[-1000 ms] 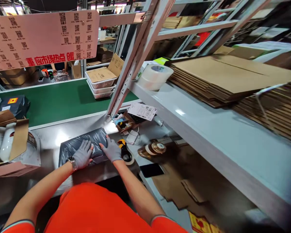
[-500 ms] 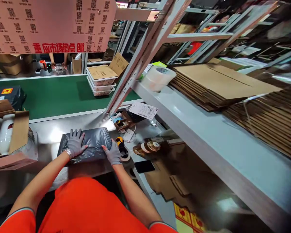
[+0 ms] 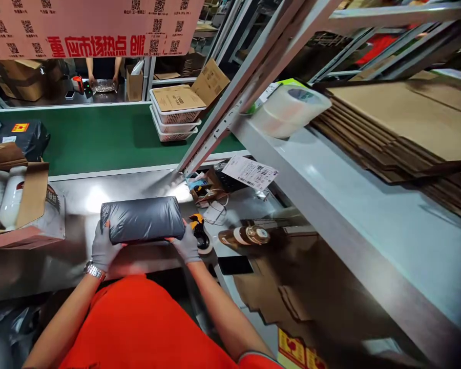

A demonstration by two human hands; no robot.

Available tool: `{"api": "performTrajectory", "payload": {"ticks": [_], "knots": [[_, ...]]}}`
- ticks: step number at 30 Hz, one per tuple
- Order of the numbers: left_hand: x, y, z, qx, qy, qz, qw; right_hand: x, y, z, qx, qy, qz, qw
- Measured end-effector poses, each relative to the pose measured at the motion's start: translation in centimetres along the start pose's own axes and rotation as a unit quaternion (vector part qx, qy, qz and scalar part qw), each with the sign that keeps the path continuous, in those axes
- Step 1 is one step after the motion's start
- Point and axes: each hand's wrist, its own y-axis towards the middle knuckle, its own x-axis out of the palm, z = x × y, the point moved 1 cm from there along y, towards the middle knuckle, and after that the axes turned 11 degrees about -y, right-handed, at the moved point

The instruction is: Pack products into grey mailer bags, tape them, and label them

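Observation:
Between my two gloved hands is a parcel wrapped in shiny dark grey plastic (image 3: pixel 144 219), over the metal worktable (image 3: pixel 80 189). My left hand (image 3: pixel 104 248) grips its left end, thumb at the near lower edge. At the right end, my right hand (image 3: pixel 186 245) holds it with the fingers partly under the near corner. Both grey gloves leave some fingertips bare. Just right of my right hand lies a black and yellow tape dispenser (image 3: pixel 200 236). A paper label sheet (image 3: pixel 250 171) sits farther back on the right.
An open carton (image 3: pixel 38 220) of white bottles stands at left. Behind runs a green conveyor (image 3: pixel 100 138) bearing stacked white baskets (image 3: pixel 176 115) and a black parcel (image 3: pixel 30 141). A slanted metal post (image 3: pixel 230 113), a shelf with tape rolls (image 3: pixel 288 110), a bottle (image 3: pixel 244 236) and a phone (image 3: pixel 235 265) are at right.
My left hand has gone from lying on top of the parcel to gripping its left end. The parcel has turned, its near side now raised toward me. The view has shifted slightly right.

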Motion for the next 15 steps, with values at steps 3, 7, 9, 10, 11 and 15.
{"api": "performTrajectory", "payload": {"ticks": [3, 7, 9, 10, 11, 15], "knots": [[0.6, -0.2, -1.2, 0.02, -0.026, 0.012, 0.999, 0.2, 0.2, 0.4, 0.007, 0.006, -0.003, 1.0], [1.3, -0.5, -2.7, 0.024, -0.046, 0.026, 0.998, 0.4, 0.5, 0.5, -0.011, 0.033, 0.0, 0.999], [1.6, -0.4, -3.7, 0.018, -0.062, 0.027, 0.998, 0.2, 0.2, 0.4, -0.016, 0.033, -0.001, 0.999], [1.7, -0.1, -4.1, 0.017, -0.073, 0.026, 0.997, 0.2, -0.1, 0.4, -0.016, 0.031, -0.002, 0.999], [1.7, 0.3, -4.6, 0.018, -0.084, 0.025, 0.996, 0.2, -0.6, 0.4, -0.015, 0.029, -0.001, 0.999], [1.1, 3.1, -5.8, 0.041, -0.111, 0.026, 0.993, 1.6, -3.0, 1.1, 0.0, -0.01, 0.017, 1.0]]}}
